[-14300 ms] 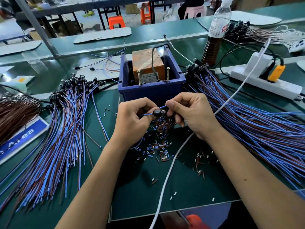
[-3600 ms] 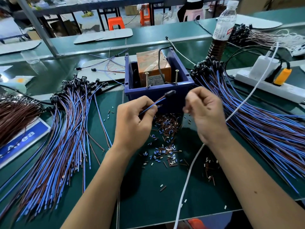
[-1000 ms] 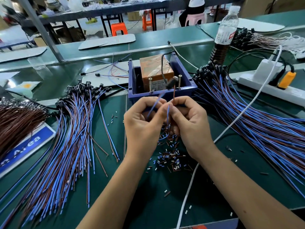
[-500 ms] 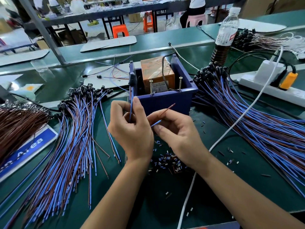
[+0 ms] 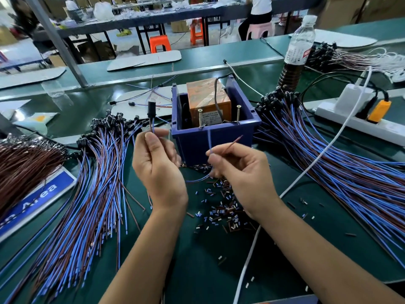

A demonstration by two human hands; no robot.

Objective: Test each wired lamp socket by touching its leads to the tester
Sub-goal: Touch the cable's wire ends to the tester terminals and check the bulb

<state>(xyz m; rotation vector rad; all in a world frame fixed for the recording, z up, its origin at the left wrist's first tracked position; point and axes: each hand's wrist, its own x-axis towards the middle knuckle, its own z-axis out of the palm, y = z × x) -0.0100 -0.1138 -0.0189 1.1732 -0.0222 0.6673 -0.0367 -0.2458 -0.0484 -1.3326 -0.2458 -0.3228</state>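
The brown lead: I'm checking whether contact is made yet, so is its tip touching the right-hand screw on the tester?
No. The brown lead, pinched in the right hand, points into open air below and clear of the right screw.

Left hand (image 5: pixel 158 165): centre of the frame, raised, back toward the camera, thumb and fingers pinched together at the top.
Right hand (image 5: pixel 240 172): just right of centre, fingers curled, thumb and forefinger pinched.
Forearms: bare, rising from the lower edge, converging upward.
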